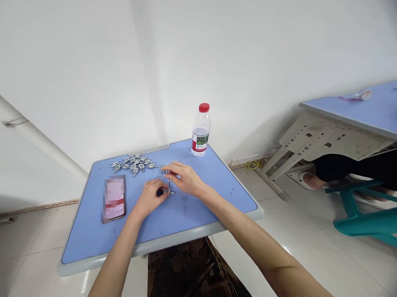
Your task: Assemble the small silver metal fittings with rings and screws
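My left hand (152, 197) rests on the blue table (195, 210), its thumb and fingers closed on a small silvery metal part (172, 192) held low at the tabletop. Above it, my right hand (187, 179) is bent with thumb and fingertips pinching a thin upright metal rod (169, 184), whose lower end meets the part. Whether the rod is a tool or a piece of hardware is too small to tell. Just beyond these fingers lies a pile of similar small metal parts (136, 163), with loops and short stems.
A phone (116, 199) with a lit screen lies at the left. A red-capped water bottle (200, 135) stands at the back right corner, near the white wall (246, 53). Farther right are another blue table (376, 108), a green stool (375, 217) and a person's leg (349, 167).
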Demonstrator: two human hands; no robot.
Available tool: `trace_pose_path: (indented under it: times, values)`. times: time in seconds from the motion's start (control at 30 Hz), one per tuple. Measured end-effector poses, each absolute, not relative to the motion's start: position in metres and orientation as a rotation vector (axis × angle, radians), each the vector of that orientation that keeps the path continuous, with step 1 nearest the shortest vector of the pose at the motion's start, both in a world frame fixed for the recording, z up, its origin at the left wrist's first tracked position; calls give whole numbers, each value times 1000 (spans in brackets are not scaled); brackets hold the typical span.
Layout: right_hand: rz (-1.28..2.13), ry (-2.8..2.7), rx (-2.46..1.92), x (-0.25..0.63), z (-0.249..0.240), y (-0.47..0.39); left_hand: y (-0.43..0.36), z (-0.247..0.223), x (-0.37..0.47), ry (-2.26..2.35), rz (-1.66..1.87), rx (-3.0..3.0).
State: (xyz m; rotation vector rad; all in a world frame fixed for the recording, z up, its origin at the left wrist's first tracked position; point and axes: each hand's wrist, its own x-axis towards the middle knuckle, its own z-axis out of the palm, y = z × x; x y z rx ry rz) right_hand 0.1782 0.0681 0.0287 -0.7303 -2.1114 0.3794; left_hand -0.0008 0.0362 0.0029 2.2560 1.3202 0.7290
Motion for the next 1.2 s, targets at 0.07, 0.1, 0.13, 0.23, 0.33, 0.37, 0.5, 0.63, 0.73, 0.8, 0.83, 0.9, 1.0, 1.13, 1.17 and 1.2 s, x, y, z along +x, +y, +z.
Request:
trace_pose_path:
  times: [0.07,0.1,0.13,0.23,0.33,0.37,0.5,0.63,0.73,0.8,0.83,0.9,1.0,1.13,1.17,1.2]
  values:
    - [316,-2098,-752,176,27,68,37,2,-1,1314,731,2263]
    - [284,-2094,-761,176,27,67,37,1,-1,1313,731,2264]
    - [259,-2092,-768,176,27,66,37,0,-1,1314,733,2263]
    - [244,-2096,-761,177,29,65,37,-2,-1,1342,739,2255]
    - [291,-2112,-734,179,30,63,37,-3,-1,1368,742,2240]
    - [307,-2115,-729,179,30,63,37,-3,-1,1372,742,2237]
    - [327,-2112,-719,178,29,64,35,-1,0,1376,747,2237]
    - [270,-2083,-728,176,27,66,34,0,0,1376,756,2234]
    - [194,-2087,-793,175,26,66,34,1,0,1377,750,2225]
    - [150,-2110,-815,176,27,65,34,1,0,1379,744,2221]
    - [139,-2126,-815,176,27,65,34,1,0,1381,743,2220]
    - [142,-2157,-807,177,28,64,34,1,1,1383,743,2223]
    - [206,-2167,-787,177,29,63,34,2,1,1379,748,2237]
    - [302,-2126,-797,174,26,65,33,4,1,1344,759,2274]
    - [314,-2127,-803,174,26,65,33,4,1,1333,760,2286]
    - [323,-2135,-805,173,25,66,33,5,1,1323,761,2299]
